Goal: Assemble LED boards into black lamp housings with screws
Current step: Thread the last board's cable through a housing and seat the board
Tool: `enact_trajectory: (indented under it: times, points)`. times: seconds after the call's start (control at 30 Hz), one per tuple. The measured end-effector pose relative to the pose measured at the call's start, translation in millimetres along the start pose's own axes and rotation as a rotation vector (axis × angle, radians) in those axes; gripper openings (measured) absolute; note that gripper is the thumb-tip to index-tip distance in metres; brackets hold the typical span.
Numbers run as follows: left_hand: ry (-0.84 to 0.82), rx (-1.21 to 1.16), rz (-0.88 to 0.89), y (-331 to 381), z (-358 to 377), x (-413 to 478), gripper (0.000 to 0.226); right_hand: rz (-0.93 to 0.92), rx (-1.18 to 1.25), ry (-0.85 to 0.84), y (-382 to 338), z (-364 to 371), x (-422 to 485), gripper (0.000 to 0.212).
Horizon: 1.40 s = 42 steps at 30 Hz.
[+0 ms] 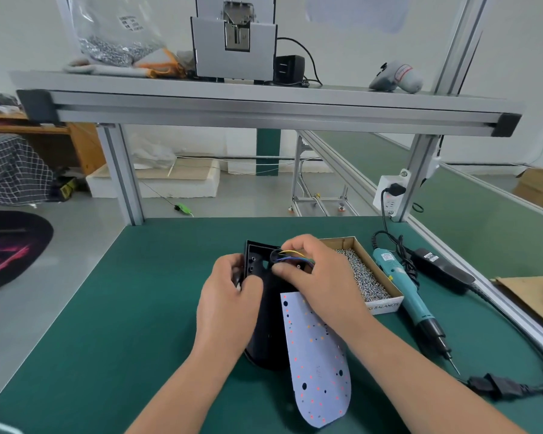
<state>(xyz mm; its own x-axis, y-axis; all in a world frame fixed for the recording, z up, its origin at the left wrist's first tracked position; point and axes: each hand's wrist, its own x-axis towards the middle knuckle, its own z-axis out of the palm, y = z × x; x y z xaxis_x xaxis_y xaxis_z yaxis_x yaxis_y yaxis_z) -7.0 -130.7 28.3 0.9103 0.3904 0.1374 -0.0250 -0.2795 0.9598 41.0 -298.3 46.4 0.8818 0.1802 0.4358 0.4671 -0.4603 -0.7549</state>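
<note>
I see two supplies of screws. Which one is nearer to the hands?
The open cardboard box on the green table, just beside the right hand. The other supply is a clear plastic bag up on the shelf.

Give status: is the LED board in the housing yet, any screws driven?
Early. Done: nothing visibly fastened. In hand: left hand grips the black housing, right hand pinches the wires at its far end. LED board lies outside it. Left: seat board, drive screws; the screwdriver lies untouched beside the screw box.

Grey machine, black adapter on upper shelf; socket on post.
</note>
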Motion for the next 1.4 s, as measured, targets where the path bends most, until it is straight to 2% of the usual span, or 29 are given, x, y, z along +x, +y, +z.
enact_trajectory:
  times: [0.07,0.23,0.43,0.63,0.77,0.9,1.1,1.23,1.4]
  points:
    - [0.003,-0.024,0.023,1,0,-2,0.041,-0.018,0.035,0.024,-2,0,0,0.014]
    - [0.021,-0.074,0.062,0,3,-7,0.035,-0.013,0.03,0.038,-6,-2,-1,0.014]
    - [0.04,-0.132,0.155,0,11,-16,0.031,-0.1,-0.223,-0.028,-17,1,2,0.014]
    - [0.043,-0.161,0.254,-2,15,-24,0.036,-0.14,-0.367,-0.019,-26,0,0,0.009]
    - [0.034,-0.123,0.299,-1,16,-23,0.036,-0.193,-0.349,-0.003,-21,-3,0,0.008]
    - [0.005,-0.111,0.342,-1,16,-20,0.038,-0.217,-0.223,0.08,-13,-4,-4,0.007]
    - [0.014,-0.145,0.345,-1,16,-20,0.039,-0.287,-0.24,0.094,-2,-2,-10,0.023]
    - [-0.015,-0.177,0.343,-3,15,-18,0.039,-0.193,-0.146,0.168,-1,-1,-12,0.014]
    - [0.0,-0.173,0.361,-4,14,-18,0.036,-0.277,-0.235,0.213,-4,5,-12,0.002]
